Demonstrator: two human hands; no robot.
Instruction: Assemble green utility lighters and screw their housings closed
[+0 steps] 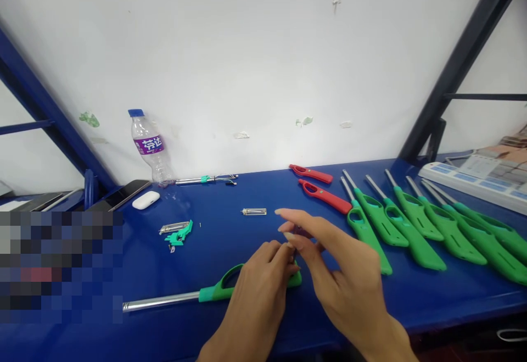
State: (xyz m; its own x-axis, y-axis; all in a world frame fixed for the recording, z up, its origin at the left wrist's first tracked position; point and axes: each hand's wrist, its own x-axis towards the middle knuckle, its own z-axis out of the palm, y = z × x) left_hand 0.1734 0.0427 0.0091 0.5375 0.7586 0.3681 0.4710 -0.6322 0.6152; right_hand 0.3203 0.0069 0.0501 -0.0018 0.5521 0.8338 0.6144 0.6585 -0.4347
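Note:
A green long-nosed gas lighter (209,293) lies on the blue table, its metal tube pointing left. My left hand (263,285) rests across the lighter's handle and hides most of it. Its fingers are curled together, pinching a small thing I cannot make out. Just to the right, my right hand (341,268) meets those fingertips. Its thumb and middle finger are drawn close around something small and mostly hidden, while the index finger stretches out above. Beyond the fingertips lies a small clear lighter part (254,212) with metal inside.
Several green lighters (415,235) lie fanned out on the right, beside two red handle pieces (325,196). Left are a teal plastic part (180,234), a metal tube assembly (206,179), a white earbud case (145,200), a phone (129,194) and a plastic bottle (151,150) against the wall.

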